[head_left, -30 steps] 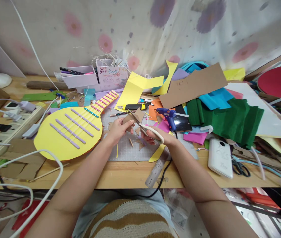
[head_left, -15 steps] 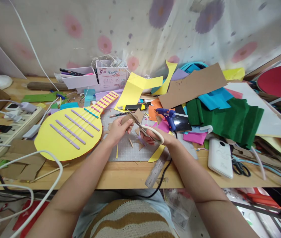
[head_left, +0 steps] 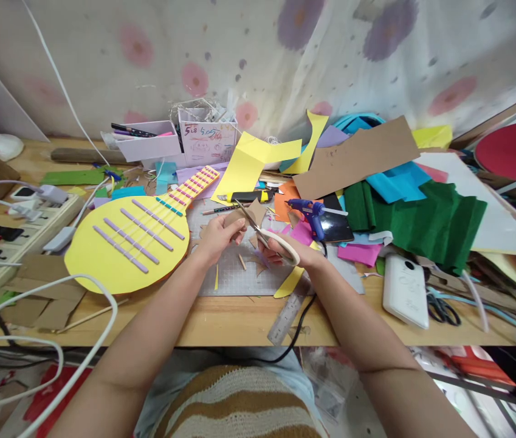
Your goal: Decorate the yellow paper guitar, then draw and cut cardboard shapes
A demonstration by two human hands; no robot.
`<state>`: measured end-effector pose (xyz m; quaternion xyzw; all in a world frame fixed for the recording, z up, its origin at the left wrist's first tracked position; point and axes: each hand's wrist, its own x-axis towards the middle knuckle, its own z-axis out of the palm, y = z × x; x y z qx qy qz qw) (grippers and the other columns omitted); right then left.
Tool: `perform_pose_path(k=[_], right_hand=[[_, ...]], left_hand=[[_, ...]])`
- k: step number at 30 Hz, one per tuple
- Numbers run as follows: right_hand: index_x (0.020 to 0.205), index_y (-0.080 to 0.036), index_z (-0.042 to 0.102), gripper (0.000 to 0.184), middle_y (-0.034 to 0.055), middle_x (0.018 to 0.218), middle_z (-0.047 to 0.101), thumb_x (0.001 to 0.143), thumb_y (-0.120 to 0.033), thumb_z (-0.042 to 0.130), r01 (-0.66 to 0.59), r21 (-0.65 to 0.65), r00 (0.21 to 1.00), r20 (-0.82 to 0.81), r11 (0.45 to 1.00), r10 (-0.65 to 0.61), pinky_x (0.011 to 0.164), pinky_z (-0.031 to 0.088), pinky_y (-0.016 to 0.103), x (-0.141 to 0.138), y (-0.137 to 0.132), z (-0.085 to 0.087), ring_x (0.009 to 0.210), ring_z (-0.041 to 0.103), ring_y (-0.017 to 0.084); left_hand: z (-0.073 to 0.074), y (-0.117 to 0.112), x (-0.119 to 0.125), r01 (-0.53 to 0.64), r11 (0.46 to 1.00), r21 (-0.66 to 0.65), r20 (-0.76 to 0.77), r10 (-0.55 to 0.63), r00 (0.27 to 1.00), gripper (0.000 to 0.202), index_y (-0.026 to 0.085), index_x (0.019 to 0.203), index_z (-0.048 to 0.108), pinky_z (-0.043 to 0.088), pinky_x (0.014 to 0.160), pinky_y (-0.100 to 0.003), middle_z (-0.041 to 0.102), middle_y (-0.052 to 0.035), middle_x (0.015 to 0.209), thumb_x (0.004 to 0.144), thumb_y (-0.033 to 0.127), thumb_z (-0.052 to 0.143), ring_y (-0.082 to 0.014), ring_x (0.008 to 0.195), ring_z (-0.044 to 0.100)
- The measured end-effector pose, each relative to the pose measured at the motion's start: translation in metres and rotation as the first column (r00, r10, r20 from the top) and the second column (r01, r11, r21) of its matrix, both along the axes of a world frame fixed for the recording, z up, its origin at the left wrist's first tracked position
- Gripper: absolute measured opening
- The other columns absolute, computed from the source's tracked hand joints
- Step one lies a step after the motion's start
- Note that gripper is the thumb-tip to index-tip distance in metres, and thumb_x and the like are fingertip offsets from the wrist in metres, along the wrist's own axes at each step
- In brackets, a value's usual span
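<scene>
My left hand (head_left: 221,236) is closed, pinching a small piece of brown cardboard (head_left: 254,210) between thumb and fingers. My right hand (head_left: 280,246) grips a pair of scissors (head_left: 290,248) with white handles. Their blades point up and left, across the cardboard close to my left fingertips. How far the blades are parted is hard to see. Below both hands lies a grey cutting mat (head_left: 228,283) strewn with cardboard offcuts. To the left is a yellow paper lute-like instrument (head_left: 125,243) with purple bars and white strings.
A blue glue gun (head_left: 310,213) stands just beyond my right hand, its black cable running to the table's front edge. A yellow-black utility knife (head_left: 248,196) lies behind the hands. Nearby are a metal ruler (head_left: 287,316), a white power bank (head_left: 405,291) and dark green paper (head_left: 426,222).
Both hands and the scissors keep nearly the same pose at the cardboard. The whole view has shifted very slightly.
</scene>
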<state>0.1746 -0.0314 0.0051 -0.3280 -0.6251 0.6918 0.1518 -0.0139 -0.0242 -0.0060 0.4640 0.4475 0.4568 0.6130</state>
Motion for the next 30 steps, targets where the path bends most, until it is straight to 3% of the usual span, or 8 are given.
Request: perform_pose_path(k=[6, 18, 30], right_hand=[[0.071, -0.019, 0.033, 0.06, -0.0083, 0.058, 0.023, 0.064, -0.076, 0.052, -0.002, 0.008, 1.0, 0.026, 1.0, 0.002, 0.042, 0.019, 0.02, 0.003, 0.003, 0.0, 0.047, 0.022, 0.003], [0.075, -0.018, 0.037, 0.061, -0.0105, 0.056, 0.02, 0.062, -0.073, 0.058, -0.006, -0.112, 1.0, -0.001, 0.994, 0.006, 0.04, 0.012, 0.017, 0.009, 0.003, -0.001, 0.045, 0.017, 0.001], [0.073, -0.018, 0.035, 0.06, -0.0106, 0.055, 0.019, 0.063, -0.072, 0.059, -0.05, -0.138, 0.998, 0.031, 0.989, 0.055, 0.038, 0.01, 0.017, 0.012, 0.004, 0.002, 0.044, 0.017, 0.001]], left_hand=[[0.001, 0.0, -0.002, -0.013, 1.0, 0.014, -0.022, 0.013, 1.0, 0.033, 0.013, 0.066, 0.055, 0.024, 0.043, -0.019, 0.052, 0.003, 0.052, 0.064, 0.043, 0.068, -0.0037, 0.041, 0.041], [0.004, 0.0, -0.004, 0.019, 1.0, 0.023, -0.057, -0.017, 0.998, 0.034, 0.013, 0.067, 0.054, 0.027, 0.043, -0.021, 0.055, 0.0028, 0.058, 0.063, 0.043, 0.07, -0.0036, 0.041, 0.041], [0.003, 0.002, -0.01, 0.101, 0.994, 0.049, -0.103, -0.096, 0.99, 0.031, 0.013, 0.065, 0.055, 0.026, 0.043, -0.021, 0.055, 0.0015, 0.059, 0.065, 0.041, 0.068, -0.0033, 0.041, 0.04]])
